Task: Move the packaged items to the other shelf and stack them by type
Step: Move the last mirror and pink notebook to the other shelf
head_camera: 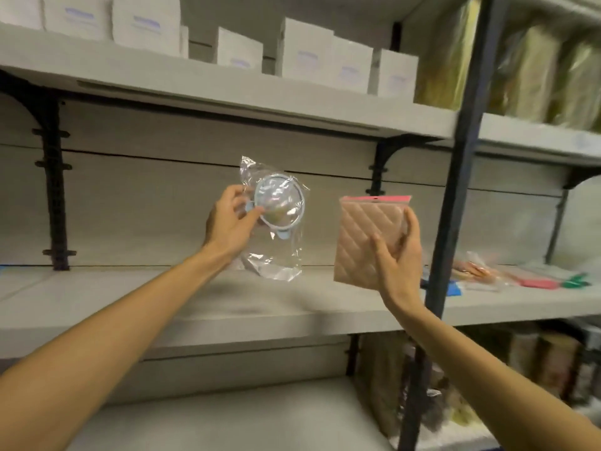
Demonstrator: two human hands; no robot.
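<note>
Packaged items are mid-transfer: left hand (229,224) pinches a round pale-blue mirror in clear plastic wrap (276,209), right hand (398,255) grips a pink quilted pouch (364,236), both above the bare grey shelf (162,307); more packets (507,275) wait on the shelf to the right.

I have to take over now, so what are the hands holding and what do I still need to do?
Left hand: grips the round blue mirror in its clear bag, held up in front of the middle shelf.
Right hand: grips the pink quilted packet, also in the air.
Done: nothing is stacked on that shelf in view.
Left: set both down as separate piles, then fetch the other packets lying on the shelf to the right, past the dark post.
</note>
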